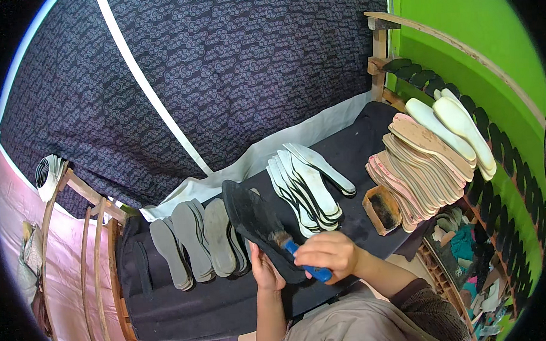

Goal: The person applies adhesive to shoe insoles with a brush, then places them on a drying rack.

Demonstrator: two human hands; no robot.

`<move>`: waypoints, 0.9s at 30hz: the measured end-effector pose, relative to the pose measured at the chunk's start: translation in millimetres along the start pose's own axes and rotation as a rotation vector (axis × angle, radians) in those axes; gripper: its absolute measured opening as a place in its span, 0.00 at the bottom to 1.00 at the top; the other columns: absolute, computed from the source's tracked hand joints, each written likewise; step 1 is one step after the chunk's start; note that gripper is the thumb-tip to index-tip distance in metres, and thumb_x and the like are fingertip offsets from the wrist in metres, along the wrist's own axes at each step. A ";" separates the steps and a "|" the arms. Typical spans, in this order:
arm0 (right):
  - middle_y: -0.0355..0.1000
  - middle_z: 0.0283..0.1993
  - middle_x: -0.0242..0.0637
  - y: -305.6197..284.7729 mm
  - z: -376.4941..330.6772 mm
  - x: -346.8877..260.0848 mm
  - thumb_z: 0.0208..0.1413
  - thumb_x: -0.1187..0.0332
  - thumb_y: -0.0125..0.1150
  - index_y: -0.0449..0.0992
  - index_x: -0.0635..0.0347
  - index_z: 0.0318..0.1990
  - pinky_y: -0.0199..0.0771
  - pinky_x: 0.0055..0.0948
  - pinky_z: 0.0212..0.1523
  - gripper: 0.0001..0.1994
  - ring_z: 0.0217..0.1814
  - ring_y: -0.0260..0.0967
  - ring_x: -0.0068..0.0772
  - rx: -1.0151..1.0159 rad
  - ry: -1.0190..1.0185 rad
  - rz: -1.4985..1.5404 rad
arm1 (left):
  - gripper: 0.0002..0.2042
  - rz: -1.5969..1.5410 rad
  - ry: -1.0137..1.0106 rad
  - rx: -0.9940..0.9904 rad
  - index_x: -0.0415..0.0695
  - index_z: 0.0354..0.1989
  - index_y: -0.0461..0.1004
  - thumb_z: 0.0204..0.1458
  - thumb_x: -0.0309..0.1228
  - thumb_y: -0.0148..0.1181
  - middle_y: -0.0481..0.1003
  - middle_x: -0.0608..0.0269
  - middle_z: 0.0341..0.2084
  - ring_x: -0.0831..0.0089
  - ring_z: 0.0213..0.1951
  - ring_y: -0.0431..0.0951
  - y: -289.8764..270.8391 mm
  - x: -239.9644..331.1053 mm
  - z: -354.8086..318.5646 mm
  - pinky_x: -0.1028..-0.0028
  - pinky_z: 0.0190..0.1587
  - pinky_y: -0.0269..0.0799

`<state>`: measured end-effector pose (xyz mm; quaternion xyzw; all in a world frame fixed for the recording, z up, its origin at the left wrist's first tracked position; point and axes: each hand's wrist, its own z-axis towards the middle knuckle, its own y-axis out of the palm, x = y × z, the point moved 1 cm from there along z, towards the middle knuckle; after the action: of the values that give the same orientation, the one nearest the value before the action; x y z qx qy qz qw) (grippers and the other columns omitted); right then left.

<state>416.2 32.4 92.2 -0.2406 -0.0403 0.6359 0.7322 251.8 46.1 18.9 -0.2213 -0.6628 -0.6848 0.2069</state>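
Note:
My left hand (267, 270) holds a black shoe sole (250, 212) from its near left edge, fingers partly hidden beneath it. The sole is tilted up above the dark cloth. In my right hand (331, 254), fingers wrapped around it, is a paintbrush (291, 247) with a blue handle. Its bristles touch the sole's dark upper face near the narrower part. Just left of the sole lie overlapping grey soles (220, 238). Beyond my right hand, a fanned group of white soles with dark edges (312, 184) rests on the cloth.
Black cloth (200, 311) covers the table. To the right stand a small open box (382, 210) with dark stains and a long stack of beige insoles (420, 171), topped by white ones (464, 128). Black soles hang along the green wall (460, 19). Wooden rails (94, 261) border the left.

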 end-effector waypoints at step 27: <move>0.73 0.36 0.43 -5.0 2.6 -10.0 0.35 0.82 0.62 0.74 0.64 0.35 0.73 0.33 0.31 0.14 0.31 0.72 0.44 -0.133 0.106 0.211 | 0.22 0.042 0.005 -0.310 0.51 0.64 0.50 0.63 0.41 0.35 0.64 0.59 0.55 0.56 0.46 0.73 -2.0 13.9 -1.4 0.55 0.42 0.75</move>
<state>417.9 23.3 99.0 -0.3250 -0.0182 0.6915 0.6449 239.2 44.9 25.2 -0.2631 -0.5437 -0.7749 0.1862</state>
